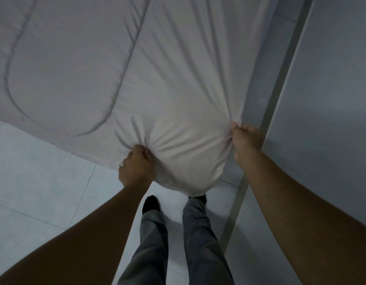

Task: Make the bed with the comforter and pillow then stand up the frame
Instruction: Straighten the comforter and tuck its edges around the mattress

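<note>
A pale grey quilted comforter fills the upper part of the head view, stretched out in front of me with curved stitch lines across it. Its near corner sags down toward my feet. My left hand is shut on the comforter's near edge, bunching the cloth into folds. My right hand pinches the edge at the right side, near the wall. The fabric is pulled taut between both hands. The bed under the comforter is hidden. No pillow or frame is in view.
Light tiled floor lies below and to the left. A wall with a grey skirting strip runs close along the right. My legs in grey trousers and dark socks stand under the comforter's corner.
</note>
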`<state>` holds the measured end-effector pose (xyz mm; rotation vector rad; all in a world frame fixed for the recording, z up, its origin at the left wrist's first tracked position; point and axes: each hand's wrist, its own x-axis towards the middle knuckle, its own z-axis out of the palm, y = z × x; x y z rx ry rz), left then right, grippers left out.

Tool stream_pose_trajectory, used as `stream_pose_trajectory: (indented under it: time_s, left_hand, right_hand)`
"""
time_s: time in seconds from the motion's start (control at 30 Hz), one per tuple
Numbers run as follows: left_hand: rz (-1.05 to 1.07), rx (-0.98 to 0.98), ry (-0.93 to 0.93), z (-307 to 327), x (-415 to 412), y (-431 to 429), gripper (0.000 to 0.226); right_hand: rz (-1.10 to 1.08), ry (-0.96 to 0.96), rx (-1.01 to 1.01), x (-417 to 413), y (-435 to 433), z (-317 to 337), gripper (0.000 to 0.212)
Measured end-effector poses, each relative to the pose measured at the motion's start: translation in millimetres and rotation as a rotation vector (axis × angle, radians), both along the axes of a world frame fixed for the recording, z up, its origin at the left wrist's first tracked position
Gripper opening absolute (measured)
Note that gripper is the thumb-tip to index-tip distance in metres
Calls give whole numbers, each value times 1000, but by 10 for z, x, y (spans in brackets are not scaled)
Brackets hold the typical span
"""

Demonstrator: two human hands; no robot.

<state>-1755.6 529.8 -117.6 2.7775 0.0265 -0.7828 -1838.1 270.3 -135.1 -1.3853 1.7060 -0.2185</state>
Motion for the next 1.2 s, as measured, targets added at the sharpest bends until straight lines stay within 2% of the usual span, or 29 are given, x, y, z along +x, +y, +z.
stream_pose_trajectory:
  time_s: [0.07,0.13,0.23,0.3,0.4,0.5,0.67,0.83,1.0,1.2]
  left_hand:
    - [-50,37,15,68,24,4,24]
    - [-83,36,32,197,27,-10,26]
    - [-152,-17,67,402,14,-62,29]
    - [-198,-89,126,508,33,-87,31]
    - [-238,-288,248,720,113,-125,30]
    - [-143,-497,280,1129,240,-117,24]
    - [19,-673,236,1724,553,224,20]
    - [83,-756,190,2253,1002,1042,19]
    - [137,-809,145,2699,1618,2013,21]
    - [212,-830,88,2995,2573,2995,22]
  right_hand:
    - [16,28,5,51,-15,54,24]
    - [62,49,29,91,45,199,43]
    - [290,78,-132,53,264,472,59]
    - [523,40,-206,23,464,620,58]
    - [730,-91,-107,126,697,844,44]
    - [659,-194,50,363,932,1205,27]
    - [684,-267,146,768,1497,1771,28]
    - [723,-291,156,1331,2260,2335,30]
    - [638,-381,127,1913,3141,2847,28]
    - [650,-428,89,2739,4107,3146,26]
